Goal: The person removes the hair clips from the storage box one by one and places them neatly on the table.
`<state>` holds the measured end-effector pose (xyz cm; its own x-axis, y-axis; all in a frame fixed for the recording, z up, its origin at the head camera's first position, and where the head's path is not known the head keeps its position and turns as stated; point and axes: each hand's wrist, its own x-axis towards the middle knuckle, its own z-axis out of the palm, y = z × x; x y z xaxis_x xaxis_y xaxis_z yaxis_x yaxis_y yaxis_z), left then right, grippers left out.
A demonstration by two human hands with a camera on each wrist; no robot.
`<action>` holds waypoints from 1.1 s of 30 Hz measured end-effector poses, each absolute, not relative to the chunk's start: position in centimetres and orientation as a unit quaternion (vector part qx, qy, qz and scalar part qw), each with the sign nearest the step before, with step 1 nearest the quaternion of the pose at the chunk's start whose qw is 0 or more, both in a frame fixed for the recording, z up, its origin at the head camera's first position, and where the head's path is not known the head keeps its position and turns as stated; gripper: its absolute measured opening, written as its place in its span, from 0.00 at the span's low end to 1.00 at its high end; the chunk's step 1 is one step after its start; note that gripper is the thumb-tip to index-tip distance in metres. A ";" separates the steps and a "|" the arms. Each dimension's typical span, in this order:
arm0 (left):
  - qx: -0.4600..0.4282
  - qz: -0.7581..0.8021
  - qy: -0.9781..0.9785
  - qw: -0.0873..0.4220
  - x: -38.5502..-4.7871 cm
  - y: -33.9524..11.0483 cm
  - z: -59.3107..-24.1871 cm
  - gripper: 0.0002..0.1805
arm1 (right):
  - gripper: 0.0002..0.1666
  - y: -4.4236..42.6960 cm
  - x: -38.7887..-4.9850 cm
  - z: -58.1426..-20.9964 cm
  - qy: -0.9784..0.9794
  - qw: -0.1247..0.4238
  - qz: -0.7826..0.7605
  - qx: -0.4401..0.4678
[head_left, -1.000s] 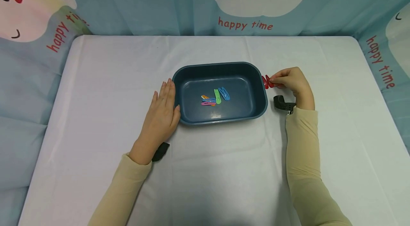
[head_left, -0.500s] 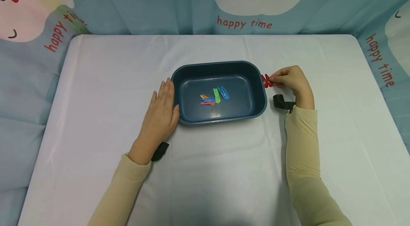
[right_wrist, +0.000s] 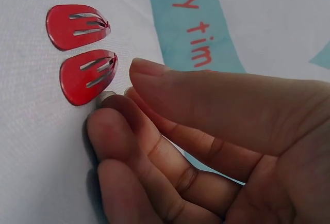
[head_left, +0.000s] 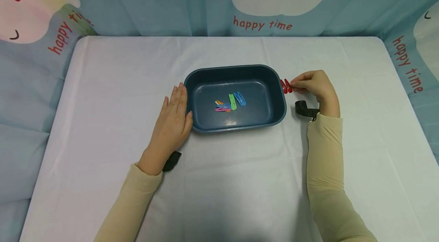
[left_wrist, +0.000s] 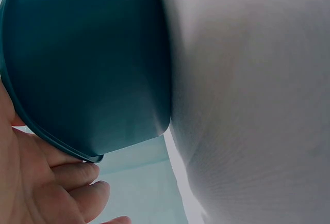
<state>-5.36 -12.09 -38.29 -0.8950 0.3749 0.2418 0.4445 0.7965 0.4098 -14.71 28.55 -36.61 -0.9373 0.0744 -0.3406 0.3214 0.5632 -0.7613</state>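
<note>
Two red snap hair clips [head_left: 286,86] lie side by side on the white cloth, just right of a dark blue plastic basin [head_left: 236,129]. My right hand [head_left: 317,86] is beside them; the right wrist view shows a gap between thumb and forefinger, and the nearer red hair clip [right_wrist: 90,87] lies free of them. My left hand [head_left: 171,120] rests flat along the basin's left end, its straight fingers touching the rim. Inside the basin are several snap hair clips: a green one [head_left: 233,102], a blue one [head_left: 239,98], and a small pile with a pink one [head_left: 223,109].
A white cloth [head_left: 240,181] covers the table. Blue curtains [head_left: 154,2] with cartoon prints stand along the back and sides. A black strap [head_left: 305,110] is on the right wrist, and another dark strap [head_left: 172,161] on the left.
My right hand has let go of the nearer red hair clip and shifted slightly right. Both red clips now lie about parallel. My left hand keeps its place on the basin.
</note>
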 end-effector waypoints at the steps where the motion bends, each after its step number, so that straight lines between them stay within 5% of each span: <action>1: -0.216 -0.234 -0.945 0.072 -5.3 -12.1 -38.3 0.34 | 0.14 28.6 -14.7 -36.6 0.872 0.136 -0.456 0.115; 11: -0.215 -0.225 -0.948 0.068 -5.4 -12.1 -38.2 0.35 | 0.06 28.4 -14.4 -35.7 0.857 0.118 -0.486 0.122; 33: -0.213 -0.231 -0.947 0.067 -5.3 -12.1 -38.2 0.34 | 0.09 25.1 -13.4 -32.3 0.837 0.092 -0.537 0.044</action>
<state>-5.35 -12.06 -38.18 -0.9002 0.3729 0.2249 0.4346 0.8026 0.4086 -13.36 25.14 -32.33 -0.9792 -0.0242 -0.2015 0.1732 0.4186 -0.8915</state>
